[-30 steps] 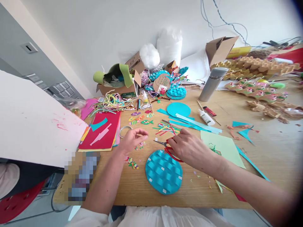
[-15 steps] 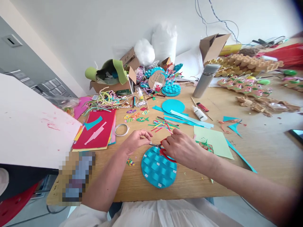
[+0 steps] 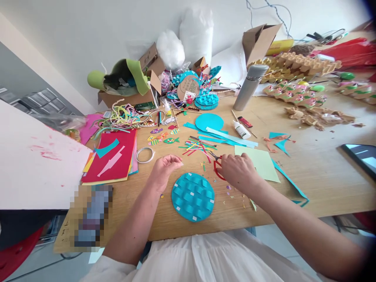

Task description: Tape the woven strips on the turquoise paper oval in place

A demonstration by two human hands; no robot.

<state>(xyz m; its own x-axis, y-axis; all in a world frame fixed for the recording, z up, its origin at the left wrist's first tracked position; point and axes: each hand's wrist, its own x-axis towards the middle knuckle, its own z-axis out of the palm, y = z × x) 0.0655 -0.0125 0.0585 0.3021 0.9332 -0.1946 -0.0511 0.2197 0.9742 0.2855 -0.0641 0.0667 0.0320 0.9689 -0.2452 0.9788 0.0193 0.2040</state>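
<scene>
Red-handled scissors [image 3: 216,169] in R hand [image 3: 238,171], back up, fingers curled round grips; L hand [image 3: 165,169], half-curled, pinches small white pc [image 3: 181,163] w/ fingers, nr blue woven disc [image 3: 193,199] on worktop [image 3: 126,203].

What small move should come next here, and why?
Probably lower the small white piece, pinched in the left hand, onto the woven blue disc near its upper-right rim: similar white squares dot the disc, but that stretch shows none.
</scene>
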